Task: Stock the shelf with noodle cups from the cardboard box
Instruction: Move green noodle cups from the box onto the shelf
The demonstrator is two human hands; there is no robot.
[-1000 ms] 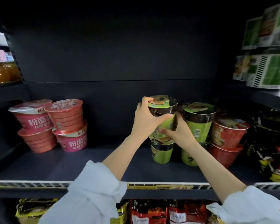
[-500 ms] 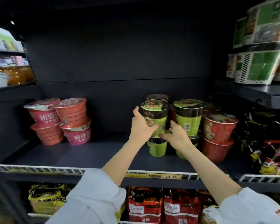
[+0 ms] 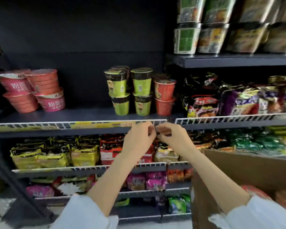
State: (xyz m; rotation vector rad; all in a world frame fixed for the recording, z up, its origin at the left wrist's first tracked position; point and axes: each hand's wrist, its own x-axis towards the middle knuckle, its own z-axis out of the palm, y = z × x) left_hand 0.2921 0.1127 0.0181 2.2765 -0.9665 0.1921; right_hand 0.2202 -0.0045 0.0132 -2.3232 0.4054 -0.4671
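Head view showed the left hand (image 3: 139, 139) and right hand (image 3: 170, 138) loosely curled, empty, below the stacked green paper noodle cups (image 3: 118, 92), whose tilted top cup could topple if bumped.

A dark grey metal shelf (image 3: 82, 115) with a white wire front rail spans the middle of the frame. At its left sit stacked pink noodle bowls (image 3: 31, 91); centre-right, stacked green noodle cups (image 3: 130, 91), with stacked red noodle cups (image 3: 164, 95) just right of them.

Head view faces the shelf (image 3: 89, 115) closely, angled slightly downward
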